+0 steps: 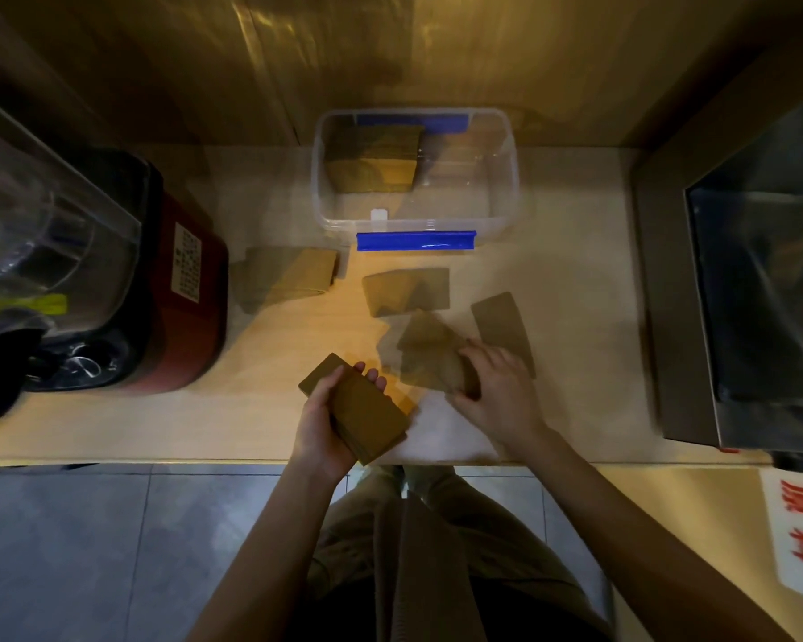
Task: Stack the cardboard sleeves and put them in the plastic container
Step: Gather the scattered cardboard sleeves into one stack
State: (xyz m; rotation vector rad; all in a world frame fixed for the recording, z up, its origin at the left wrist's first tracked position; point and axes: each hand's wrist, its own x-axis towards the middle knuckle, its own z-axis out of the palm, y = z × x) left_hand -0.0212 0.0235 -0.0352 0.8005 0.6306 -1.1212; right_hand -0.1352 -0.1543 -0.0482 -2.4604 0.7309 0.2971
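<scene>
Head view: a stack (pixel 360 410) of sleeves is held in the closed left grip (pixel 325 421) at the bench (pixel 112 424) edge, while loose sleeves (pixel 430 359) are gathered under the right grip (pixel 497 386); closure cannot be told. Edges are best squared before loading into the container (pixel 506 178) at 12 o'clock.
</scene>
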